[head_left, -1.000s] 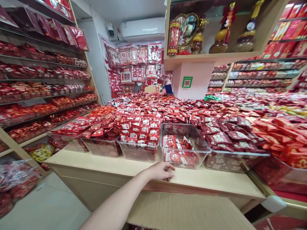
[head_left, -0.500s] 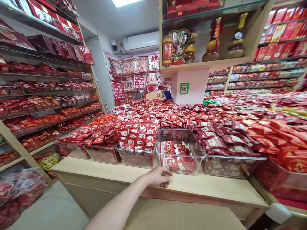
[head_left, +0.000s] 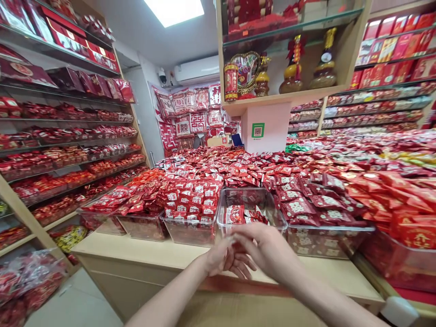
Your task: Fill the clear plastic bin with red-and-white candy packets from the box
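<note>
My left hand (head_left: pixel 218 260) is over the front of the pale counter (head_left: pixel 136 249), its lower fingers loosely bent and spread apart. From the right, my right hand (head_left: pixel 267 245) reaches across, its fingertips pinched together against the left thumb. Anything between those fingertips is too small and blurred to make out. Right behind the hands stands a clear plastic bin (head_left: pixel 252 193), partly filled with red-and-white sachets (head_left: pixel 235 213). The right hand covers much of that bin's front wall.
Heaped bins of red packets (head_left: pixel 192 197) and dark red packets (head_left: pixel 299 204) flank it. A cardboard surface (head_left: pixel 238 311) lies below the hands. Overhead juts a wooden display cabinet (head_left: pixel 289 97); stocked shelves (head_left: pixel 68 118) line the left wall.
My right hand has come into view from the lower right and met the left hand. The left fingers have loosened from a curl. The view has tilted slightly up.
</note>
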The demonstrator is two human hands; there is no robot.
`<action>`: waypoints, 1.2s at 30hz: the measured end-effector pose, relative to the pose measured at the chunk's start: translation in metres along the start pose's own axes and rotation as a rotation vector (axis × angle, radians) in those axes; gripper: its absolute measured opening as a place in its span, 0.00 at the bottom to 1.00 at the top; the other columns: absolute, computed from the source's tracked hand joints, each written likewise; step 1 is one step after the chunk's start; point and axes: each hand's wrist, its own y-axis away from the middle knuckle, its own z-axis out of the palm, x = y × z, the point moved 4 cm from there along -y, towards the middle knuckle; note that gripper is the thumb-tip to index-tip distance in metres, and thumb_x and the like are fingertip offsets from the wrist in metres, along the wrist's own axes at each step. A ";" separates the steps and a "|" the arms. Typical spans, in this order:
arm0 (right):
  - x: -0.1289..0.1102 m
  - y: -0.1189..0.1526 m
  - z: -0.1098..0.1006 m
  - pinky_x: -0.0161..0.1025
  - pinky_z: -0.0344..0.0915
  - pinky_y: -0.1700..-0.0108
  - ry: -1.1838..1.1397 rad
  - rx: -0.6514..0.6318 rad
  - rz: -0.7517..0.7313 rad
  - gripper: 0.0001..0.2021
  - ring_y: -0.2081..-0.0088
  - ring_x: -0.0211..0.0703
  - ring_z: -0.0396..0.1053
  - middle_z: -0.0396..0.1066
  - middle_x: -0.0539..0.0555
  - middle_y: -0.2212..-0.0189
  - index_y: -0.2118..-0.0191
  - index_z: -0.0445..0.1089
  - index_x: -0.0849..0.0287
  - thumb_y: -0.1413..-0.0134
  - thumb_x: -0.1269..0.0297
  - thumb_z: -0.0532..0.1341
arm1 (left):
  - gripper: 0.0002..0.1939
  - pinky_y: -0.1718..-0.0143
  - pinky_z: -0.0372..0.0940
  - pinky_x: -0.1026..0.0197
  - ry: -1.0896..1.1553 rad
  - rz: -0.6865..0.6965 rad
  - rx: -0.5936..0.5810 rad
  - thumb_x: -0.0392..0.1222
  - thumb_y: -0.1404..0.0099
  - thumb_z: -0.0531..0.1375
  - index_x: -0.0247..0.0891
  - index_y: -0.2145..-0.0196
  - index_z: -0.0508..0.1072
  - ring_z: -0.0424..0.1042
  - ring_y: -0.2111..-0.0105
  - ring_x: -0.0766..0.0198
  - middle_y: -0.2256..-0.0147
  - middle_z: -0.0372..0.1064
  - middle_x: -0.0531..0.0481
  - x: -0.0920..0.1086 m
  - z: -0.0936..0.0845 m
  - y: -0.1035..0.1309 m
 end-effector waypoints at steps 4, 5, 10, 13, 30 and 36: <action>0.052 -0.013 -0.001 0.33 0.61 0.67 -0.263 0.259 0.212 0.12 0.70 0.38 0.66 0.70 0.52 0.73 0.68 0.69 0.59 0.49 0.62 0.49 | 0.33 0.75 0.61 0.63 0.386 0.200 -0.098 0.65 0.46 0.41 0.34 0.60 0.63 0.71 0.72 0.61 0.66 0.68 0.41 0.016 0.013 0.005; 0.058 -0.011 0.006 0.33 0.61 0.68 -0.341 0.241 0.220 0.12 0.71 0.38 0.66 0.70 0.52 0.74 0.69 0.68 0.60 0.49 0.61 0.50 | 0.28 0.78 0.60 0.66 0.407 0.235 -0.062 0.62 0.47 0.47 0.35 0.60 0.62 0.70 0.74 0.62 0.68 0.69 0.42 0.015 0.013 0.004; 0.063 -0.001 0.038 0.32 0.60 0.77 -0.844 0.026 0.226 0.10 0.80 0.34 0.63 0.67 0.49 0.76 0.68 0.63 0.59 0.53 0.57 0.55 | 0.20 0.84 0.55 0.70 0.272 0.292 0.065 0.55 0.46 0.53 0.33 0.67 0.60 0.66 0.83 0.69 0.79 0.67 0.48 0.005 0.013 0.001; 0.063 -0.002 0.043 0.32 0.57 0.80 -0.978 -0.015 0.258 0.12 0.84 0.33 0.59 0.63 0.47 0.81 0.71 0.61 0.60 0.55 0.56 0.57 | 0.19 0.82 0.57 0.69 0.229 0.305 0.067 0.55 0.45 0.52 0.33 0.71 0.60 0.65 0.83 0.70 0.80 0.65 0.50 0.006 0.010 0.003; 0.065 0.001 0.033 0.36 0.61 0.67 -0.766 0.103 0.218 0.12 0.71 0.39 0.64 0.69 0.52 0.75 0.70 0.70 0.59 0.54 0.56 0.56 | 0.33 0.85 0.55 0.70 0.420 0.211 -0.064 0.64 0.46 0.41 0.30 0.65 0.64 0.68 0.82 0.66 0.77 0.68 0.44 0.011 0.007 0.009; 0.056 0.006 0.033 0.40 0.60 0.55 -0.595 0.157 0.045 0.11 0.57 0.43 0.61 0.64 0.56 0.60 0.61 0.69 0.52 0.53 0.65 0.56 | 0.18 0.83 0.56 0.73 0.821 0.100 -0.071 0.52 0.43 0.51 0.35 0.63 0.65 0.68 0.80 0.71 0.73 0.67 0.50 0.020 0.007 0.015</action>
